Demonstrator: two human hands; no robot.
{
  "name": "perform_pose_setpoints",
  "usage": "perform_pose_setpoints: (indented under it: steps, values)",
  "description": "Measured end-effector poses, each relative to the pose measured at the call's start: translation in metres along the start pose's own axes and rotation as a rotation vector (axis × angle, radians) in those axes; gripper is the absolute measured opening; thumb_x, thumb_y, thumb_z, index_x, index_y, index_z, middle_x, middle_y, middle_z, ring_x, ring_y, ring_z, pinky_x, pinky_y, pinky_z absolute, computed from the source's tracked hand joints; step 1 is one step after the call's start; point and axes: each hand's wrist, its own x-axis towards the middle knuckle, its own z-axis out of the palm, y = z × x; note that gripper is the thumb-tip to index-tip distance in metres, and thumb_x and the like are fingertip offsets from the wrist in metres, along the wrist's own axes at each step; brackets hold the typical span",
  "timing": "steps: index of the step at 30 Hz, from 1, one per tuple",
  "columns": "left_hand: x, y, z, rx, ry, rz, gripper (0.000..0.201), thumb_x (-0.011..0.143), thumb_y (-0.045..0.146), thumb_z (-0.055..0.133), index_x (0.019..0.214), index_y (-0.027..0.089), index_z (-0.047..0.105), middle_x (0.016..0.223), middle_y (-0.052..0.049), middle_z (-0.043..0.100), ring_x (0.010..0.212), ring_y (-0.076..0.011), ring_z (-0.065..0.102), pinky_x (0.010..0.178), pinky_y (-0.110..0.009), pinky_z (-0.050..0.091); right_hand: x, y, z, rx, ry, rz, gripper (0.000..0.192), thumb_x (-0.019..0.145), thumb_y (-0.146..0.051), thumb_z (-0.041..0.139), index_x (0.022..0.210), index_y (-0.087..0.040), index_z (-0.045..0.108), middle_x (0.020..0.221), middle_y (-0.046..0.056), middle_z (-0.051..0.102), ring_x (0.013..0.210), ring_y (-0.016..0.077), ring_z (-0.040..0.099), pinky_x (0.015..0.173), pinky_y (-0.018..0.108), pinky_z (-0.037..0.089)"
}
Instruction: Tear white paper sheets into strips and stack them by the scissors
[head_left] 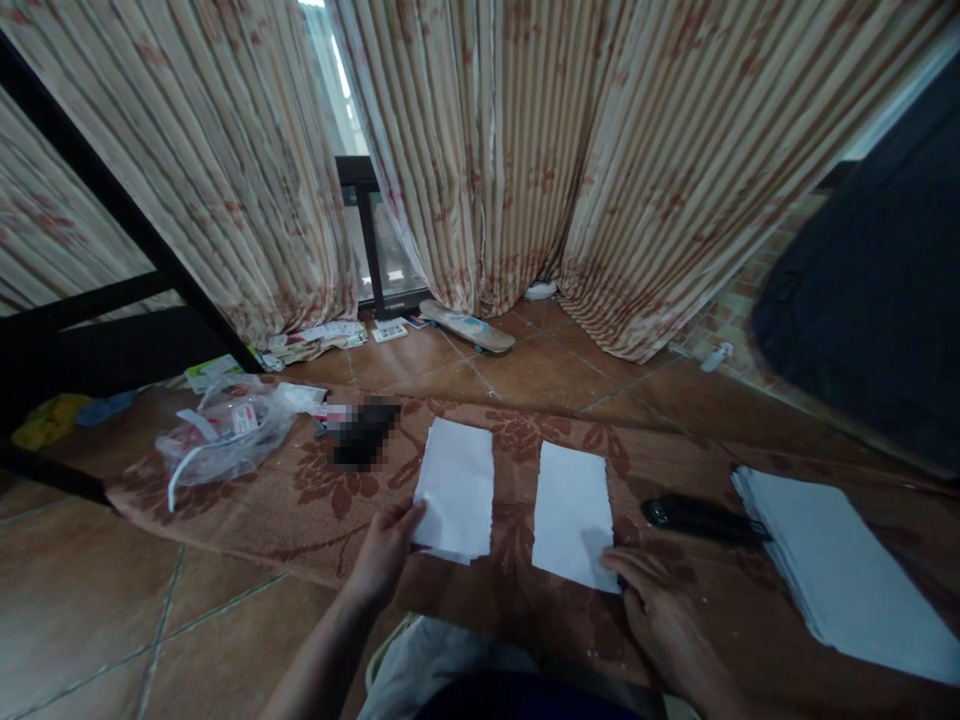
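Observation:
My left hand (390, 545) is closed on the lower left edge of a small stack of white paper sheets (455, 490), thumb on top. The stack lies on a brown patterned cloth (315, 530), its sheets slightly out of line. To the right, my right hand (660, 610) pinches the lower right edge of a white paper sheet (571, 510) with rough, torn-looking edges. A gap of cloth separates the two papers. A long black tool (701, 520) lies beyond my right hand, its kind unclear. Past it is a thicker stack of larger white paper (862, 570).
A clear plastic bag (232, 430) and a blurred-out dark object (365, 435) lie on the left of the cloth. A skateboard (469, 325) rests on the tiled floor (547, 350) before the long curtains (487, 150). A dark padded shape (870, 260) stands at right.

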Motion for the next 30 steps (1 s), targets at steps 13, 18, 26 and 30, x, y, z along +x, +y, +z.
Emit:
perform_pose_setpoints:
  steps: [13, 18, 26, 30]
  values:
    - [0.000, 0.031, -0.070, -0.215, 0.092, 0.191, 0.059, 0.069, 0.032, 0.074, 0.123, 0.016, 0.056, 0.098, -0.006, 0.069, 0.078, -0.0189, 0.064, 0.070, -0.026, 0.050, 0.156, -0.160, 0.066, -0.019, -0.323, -0.355, 0.042, 0.080, 0.000, 0.042, 0.112, -0.021, 0.060, 0.115, 0.005, 0.063, 0.108, 0.0183, 0.053, 0.093, 0.030, 0.041]
    - [0.001, 0.032, -0.093, -0.234, 0.135, 0.211, 0.060, 0.072, 0.033, 0.073, 0.127, 0.019, 0.054, 0.102, -0.005, 0.069, 0.080, -0.0181, 0.064, 0.067, -0.023, 0.050, 0.183, -0.171, 0.087, -0.118, -0.459, -0.467, 0.048, 0.073, -0.001, 0.048, 0.118, -0.017, 0.058, 0.113, 0.008, 0.063, 0.107, 0.0215, 0.051, 0.094, 0.031, 0.038]
    - [0.001, 0.040, -0.086, -0.249, 0.153, 0.224, 0.064, 0.071, 0.036, 0.073, 0.129, 0.018, 0.053, 0.099, -0.007, 0.069, 0.072, -0.0182, 0.064, 0.060, -0.023, 0.049, 0.183, -0.156, 0.074, -0.177, -0.425, -0.432, 0.052, 0.070, -0.005, 0.050, 0.120, -0.020, 0.056, 0.113, 0.009, 0.061, 0.106, 0.0227, 0.054, 0.091, 0.032, 0.040]
    - [0.004, 0.049, -0.065, -0.271, 0.079, 0.268, 0.060, 0.072, 0.036, 0.072, 0.128, 0.021, 0.055, 0.101, -0.005, 0.068, 0.071, -0.0152, 0.061, 0.061, -0.021, 0.047, 0.184, -0.129, 0.041, -0.110, -0.222, -0.224, 0.048, 0.070, -0.010, 0.050, 0.116, -0.021, 0.058, 0.107, 0.006, 0.064, 0.094, 0.0198, 0.060, 0.082, 0.031, 0.044]
